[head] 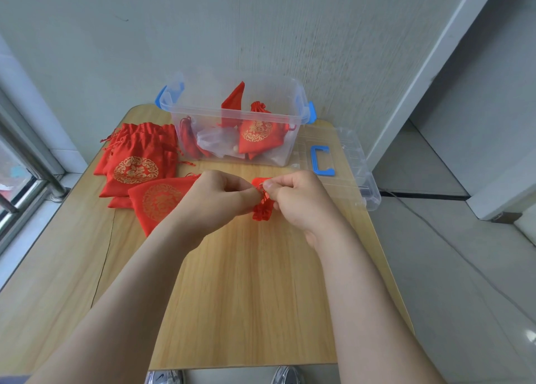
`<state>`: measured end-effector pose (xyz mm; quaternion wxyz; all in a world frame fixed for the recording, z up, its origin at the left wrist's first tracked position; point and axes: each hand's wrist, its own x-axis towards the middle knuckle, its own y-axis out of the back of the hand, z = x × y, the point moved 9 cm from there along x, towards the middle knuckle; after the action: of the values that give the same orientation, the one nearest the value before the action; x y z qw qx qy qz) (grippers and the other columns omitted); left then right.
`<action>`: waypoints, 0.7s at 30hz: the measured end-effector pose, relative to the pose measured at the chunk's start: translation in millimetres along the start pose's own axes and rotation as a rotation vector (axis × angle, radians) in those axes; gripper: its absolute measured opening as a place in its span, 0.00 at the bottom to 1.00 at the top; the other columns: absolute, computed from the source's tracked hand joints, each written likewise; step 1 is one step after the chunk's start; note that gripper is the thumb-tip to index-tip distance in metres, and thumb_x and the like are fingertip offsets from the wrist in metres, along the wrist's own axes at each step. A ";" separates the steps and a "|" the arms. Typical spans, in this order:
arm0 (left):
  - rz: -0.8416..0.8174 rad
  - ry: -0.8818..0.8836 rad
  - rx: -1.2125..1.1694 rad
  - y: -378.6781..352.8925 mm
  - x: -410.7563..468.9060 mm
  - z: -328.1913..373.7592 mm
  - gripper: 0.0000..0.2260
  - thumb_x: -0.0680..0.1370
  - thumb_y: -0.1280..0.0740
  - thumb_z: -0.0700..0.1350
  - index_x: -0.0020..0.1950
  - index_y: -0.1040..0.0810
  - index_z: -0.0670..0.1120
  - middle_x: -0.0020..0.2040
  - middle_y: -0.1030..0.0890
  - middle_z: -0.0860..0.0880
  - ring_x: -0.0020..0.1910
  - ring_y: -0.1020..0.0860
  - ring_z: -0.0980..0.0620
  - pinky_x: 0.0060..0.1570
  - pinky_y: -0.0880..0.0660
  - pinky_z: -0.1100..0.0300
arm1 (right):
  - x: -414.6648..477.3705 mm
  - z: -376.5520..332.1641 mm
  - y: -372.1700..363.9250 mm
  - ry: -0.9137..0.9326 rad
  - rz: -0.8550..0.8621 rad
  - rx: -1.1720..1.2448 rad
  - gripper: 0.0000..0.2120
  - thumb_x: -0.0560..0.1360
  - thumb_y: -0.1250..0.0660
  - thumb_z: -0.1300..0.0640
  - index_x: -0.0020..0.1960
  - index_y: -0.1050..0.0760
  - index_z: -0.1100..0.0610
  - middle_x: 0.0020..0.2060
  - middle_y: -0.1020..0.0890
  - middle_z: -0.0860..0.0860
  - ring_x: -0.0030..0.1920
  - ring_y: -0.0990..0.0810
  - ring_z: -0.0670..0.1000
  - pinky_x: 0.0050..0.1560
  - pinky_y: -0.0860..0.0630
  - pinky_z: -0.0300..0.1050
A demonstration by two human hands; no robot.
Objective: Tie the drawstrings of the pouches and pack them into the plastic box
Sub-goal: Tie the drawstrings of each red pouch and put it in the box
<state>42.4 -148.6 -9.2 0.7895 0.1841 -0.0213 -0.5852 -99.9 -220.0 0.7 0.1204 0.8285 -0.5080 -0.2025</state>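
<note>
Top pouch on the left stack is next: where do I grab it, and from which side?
Probably by its gathered neck, at the end toward the plastic box. The top pouch lies flat, so its body offers little to pinch, while the neck is bunched and raised. Come down from above with the left hand, the nearer one.

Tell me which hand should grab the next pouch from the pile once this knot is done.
Left, most likely. The pile sits to the left, just beyond the left hand; the right hand would have to cross over the pouch being tied.
</note>
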 end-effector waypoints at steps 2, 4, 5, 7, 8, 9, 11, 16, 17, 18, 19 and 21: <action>0.023 -0.011 -0.032 1.2 0.2 -1.2 0.10 0.79 0.25 0.48 0.46 0.13 0.41 0.46 0.12 0.41 0.51 0.13 0.41 0.62 0.18 0.42 | -0.3 0.4 1.2 0.005 0.015 0.000 0.13 0.84 0.32 0.55 0.41 0.17 0.51 0.40 0.14 0.46 0.44 0.17 0.46 0.53 0.20 0.45; 0.073 0.000 -0.101 4.1 1.1 -4.3 0.09 0.82 0.28 0.43 0.48 0.14 0.38 0.45 0.12 0.41 0.48 0.12 0.45 0.57 0.15 0.47 | 0.9 2.1 3.2 0.017 0.044 -0.042 0.09 0.83 0.30 0.54 0.45 0.15 0.52 0.41 0.14 0.48 0.46 0.16 0.48 0.53 0.20 0.47; 0.096 0.012 -0.112 5.7 1.3 -6.0 0.09 0.83 0.29 0.42 0.48 0.15 0.38 0.44 0.12 0.41 0.47 0.12 0.45 0.53 0.14 0.49 | 1.3 2.3 4.2 0.021 0.061 -0.080 0.08 0.82 0.29 0.55 0.46 0.14 0.52 0.41 0.14 0.48 0.47 0.16 0.50 0.52 0.20 0.47; 0.132 0.042 -0.095 7.9 2.4 -10.8 0.10 0.84 0.31 0.42 0.49 0.17 0.37 0.42 0.12 0.42 0.44 0.12 0.44 0.47 0.13 0.49 | 3.2 4.3 6.4 0.021 0.096 -0.190 0.08 0.81 0.27 0.55 0.44 0.14 0.53 0.41 0.14 0.50 0.47 0.15 0.53 0.47 0.23 0.44; 0.148 0.066 -0.081 8.8 2.9 -14.5 0.11 0.85 0.32 0.42 0.49 0.18 0.36 0.41 0.12 0.42 0.42 0.12 0.44 0.45 0.13 0.49 | 4.1 6.4 7.0 0.010 0.110 -0.255 0.09 0.80 0.27 0.54 0.43 0.14 0.54 0.42 0.14 0.51 0.46 0.16 0.54 0.43 0.25 0.42; 0.160 0.095 -0.059 9.9 2.7 -17.9 0.12 0.86 0.33 0.42 0.48 0.19 0.36 0.40 0.12 0.41 0.40 0.12 0.43 0.43 0.13 0.49 | 5.1 8.3 7.4 -0.007 0.123 -0.313 0.08 0.80 0.26 0.54 0.43 0.15 0.54 0.43 0.15 0.52 0.45 0.17 0.54 0.41 0.27 0.41; 0.192 0.154 -0.006 13.9 3.2 -25.6 0.13 0.86 0.35 0.42 0.47 0.20 0.35 0.39 0.13 0.40 0.36 0.13 0.43 0.36 0.15 0.51 | 6.4 10.7 10.0 -0.042 0.160 -0.401 0.06 0.79 0.25 0.53 0.49 0.15 0.56 0.48 0.15 0.54 0.47 0.16 0.56 0.43 0.25 0.41; 0.289 0.247 0.274 32.8 4.7 -40.3 0.13 0.85 0.38 0.44 0.47 0.20 0.38 0.37 0.14 0.43 0.33 0.14 0.41 0.37 0.14 0.47 | -4.3 8.6 21.9 -0.128 0.198 -0.573 0.06 0.80 0.31 0.58 0.53 0.27 0.57 0.47 0.27 0.53 0.47 0.24 0.60 0.46 0.26 0.47; 0.300 0.252 0.330 36.3 3.9 -41.7 0.14 0.84 0.38 0.46 0.46 0.19 0.39 0.36 0.14 0.44 0.33 0.14 0.41 0.39 0.14 0.46 | -7.8 8.2 22.1 -0.144 0.179 -0.598 0.06 0.80 0.32 0.59 0.54 0.28 0.55 0.47 0.28 0.54 0.49 0.22 0.61 0.47 0.26 0.48; 0.315 0.252 0.381 39.5 3.7 -43.3 0.14 0.83 0.37 0.48 0.46 0.19 0.40 0.36 0.14 0.44 0.34 0.14 0.41 0.40 0.14 0.45 | -10.6 8.7 21.1 -0.160 0.155 -0.615 0.08 0.80 0.32 0.60 0.57 0.28 0.54 0.48 0.26 0.54 0.52 0.20 0.62 0.47 0.25 0.48; 0.329 0.259 0.425 42.1 2.3 -43.9 0.15 0.81 0.37 0.50 0.46 0.19 0.40 0.38 0.14 0.44 0.36 0.15 0.40 0.41 0.15 0.45 | -13.1 9.3 19.7 -0.175 0.133 -0.625 0.10 0.79 0.33 0.61 0.59 0.27 0.55 0.49 0.23 0.55 0.54 0.18 0.62 0.47 0.25 0.48; 0.365 0.263 0.530 45.8 0.3 -41.8 0.16 0.81 0.37 0.53 0.47 0.21 0.41 0.44 0.16 0.42 0.42 0.18 0.39 0.43 0.18 0.47 | -14.9 13.1 17.2 -0.207 0.107 -0.640 0.12 0.77 0.33 0.64 0.57 0.30 0.54 0.52 0.17 0.58 0.56 0.18 0.62 0.46 0.26 0.48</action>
<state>94.8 -126.5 -33.7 0.8018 0.4498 -0.1029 -0.3798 -125.5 -214.4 -0.8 0.3327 0.6959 -0.4709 -0.4281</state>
